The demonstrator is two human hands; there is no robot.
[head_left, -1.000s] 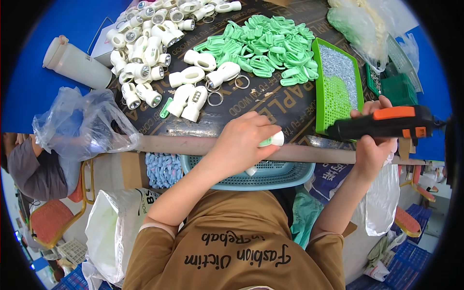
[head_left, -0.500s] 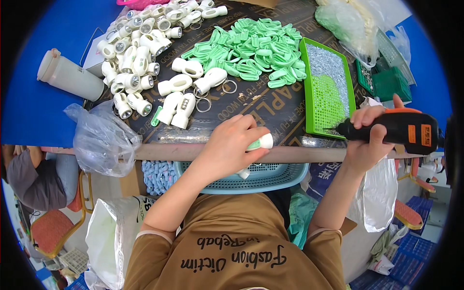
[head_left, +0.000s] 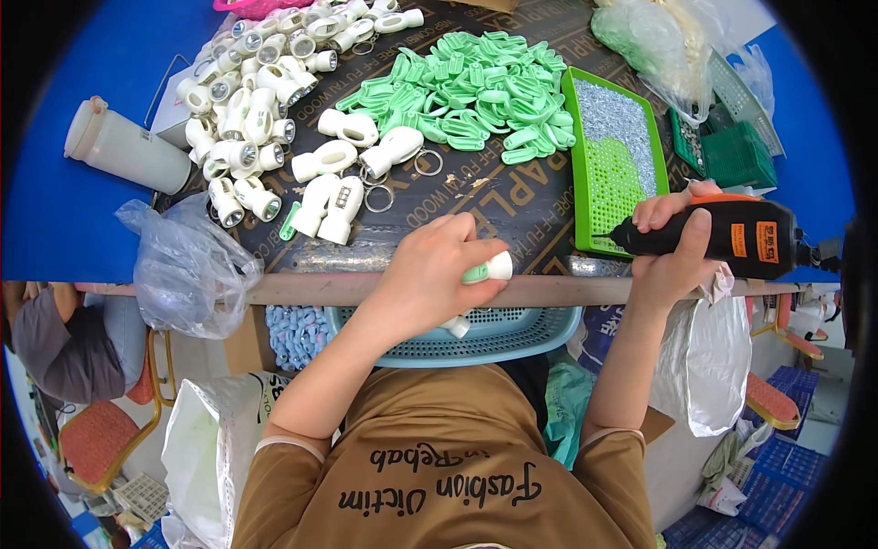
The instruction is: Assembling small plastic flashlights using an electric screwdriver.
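Head view shows the left hand clamped around a white-and-green flashlight body braced at the worktop edge, while the right hand, just right of it, grips an electric screwdriver whose tip rests by the green screw tray for ready pickup.

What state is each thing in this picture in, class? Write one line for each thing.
Left hand: closed around a small white and green part at the table edge.
Right hand: gripping the black and orange electric screwdriver, tip at the green tray.
Green tray: partly filled with screws.
White bottle: lying on its side.
Blue basket: under the table edge, open.
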